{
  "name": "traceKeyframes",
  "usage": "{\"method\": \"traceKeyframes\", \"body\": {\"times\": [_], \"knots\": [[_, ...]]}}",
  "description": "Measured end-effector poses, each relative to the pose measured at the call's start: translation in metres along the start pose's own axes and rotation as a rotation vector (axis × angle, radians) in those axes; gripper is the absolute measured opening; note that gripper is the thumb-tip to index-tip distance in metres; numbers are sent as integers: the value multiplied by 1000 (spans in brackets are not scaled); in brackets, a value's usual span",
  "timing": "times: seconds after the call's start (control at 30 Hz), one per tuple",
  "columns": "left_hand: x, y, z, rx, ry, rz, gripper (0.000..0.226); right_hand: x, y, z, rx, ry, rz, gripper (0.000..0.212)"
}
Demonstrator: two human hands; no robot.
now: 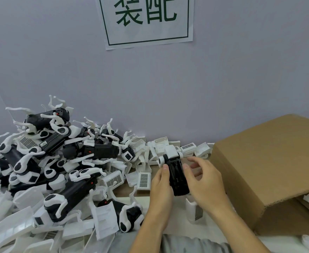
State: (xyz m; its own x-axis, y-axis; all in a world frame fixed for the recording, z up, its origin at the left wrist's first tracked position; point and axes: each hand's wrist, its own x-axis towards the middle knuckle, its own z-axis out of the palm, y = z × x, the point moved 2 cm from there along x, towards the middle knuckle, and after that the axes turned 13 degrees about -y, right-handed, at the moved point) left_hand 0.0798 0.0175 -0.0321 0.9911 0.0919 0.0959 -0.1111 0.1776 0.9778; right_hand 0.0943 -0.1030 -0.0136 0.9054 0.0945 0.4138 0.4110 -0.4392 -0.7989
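Logging pale wall filling the upper half, from 9 round to 3 o'clock. Noting heap of black-and-white assemblies spreading from 9 down to 7 o'clock over the bench. Noting brown cardboard box lying tilted at 4 o'clock, just beside the right hand. Recording white sign with green characters, sticking to the wall at 12 o'clock.

Observing left hand at 6 o'clock gripping black body, pressing the thumb on its left flank. Observing right hand at 5 o'clock touching the body's right flank with the thumb, keeping the other fingers loosely curled above it. Grip or mere contact: cannot tell, with the palm covering that side.

Finding the body held between both hands, pointing toward 12 o'clock, carrying white cap on its far end. Spotting loose white vented pieces lying around 7 o'clock, just beside the left hand.
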Motion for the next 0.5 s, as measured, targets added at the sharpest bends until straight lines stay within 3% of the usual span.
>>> {"method": "traceKeyframes", "body": {"times": [0.07,0.13,0.27,0.33,0.43,0.5], "knots": [[1,-2,-2,-22,17,-14,43,4,-1,-10,-4,-25,53,4],[1,-3,-2,-80,20,-53,44,9,-6,-24,-76,-161,160,6],[3,-5,-3,-128,10,-115,43,8,-30,-64,-496,-663,403,25],[4,-5,-3,-124,16,-115,41,-1,-43,-75,-580,-861,500,30],[4,-6,-3,-102,13,-111,43,-13,-57,-72,-718,-1063,690,70],[3,-6,-3,-96,18,-109,44,-18,-62,-62,-838,-1142,717,80]]}}
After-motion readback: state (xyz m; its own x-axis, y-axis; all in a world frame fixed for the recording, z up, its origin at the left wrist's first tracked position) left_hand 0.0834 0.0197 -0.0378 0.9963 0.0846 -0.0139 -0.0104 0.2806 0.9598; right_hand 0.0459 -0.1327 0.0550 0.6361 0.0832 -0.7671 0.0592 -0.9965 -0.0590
